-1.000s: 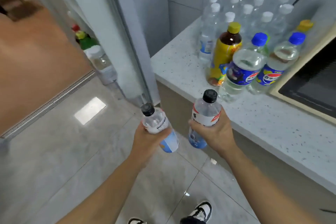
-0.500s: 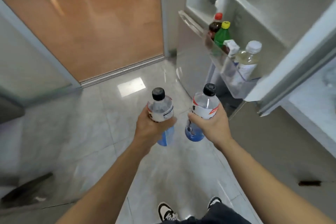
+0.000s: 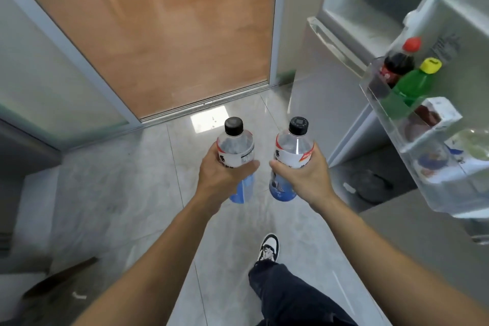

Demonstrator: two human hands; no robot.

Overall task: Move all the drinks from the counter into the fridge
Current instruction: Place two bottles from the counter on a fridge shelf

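The left bottle [image 3: 235, 152] stands almost straight up in the air, its black cap on top and its blue bottom pointing down at the floor [image 3: 127, 193]. The right bottle [image 3: 292, 156] stands the same way just beside it, cap up, and the two do not touch. The left hand [image 3: 225, 180] holds the left bottle with its fingers and thumb curled round the middle. The right hand [image 3: 304, 177] holds the right bottle in the same way. Both arms reach forward from the bottom of the view, side by side, with the hands at about the same height over the tiles. To the right, the fridge door [image 3: 449, 21] is open. In its door shelf [image 3: 391, 111] stand a dark bottle with a red cap [image 3: 399, 63] and a green bottle with a yellow cap [image 3: 412, 82], both upright.
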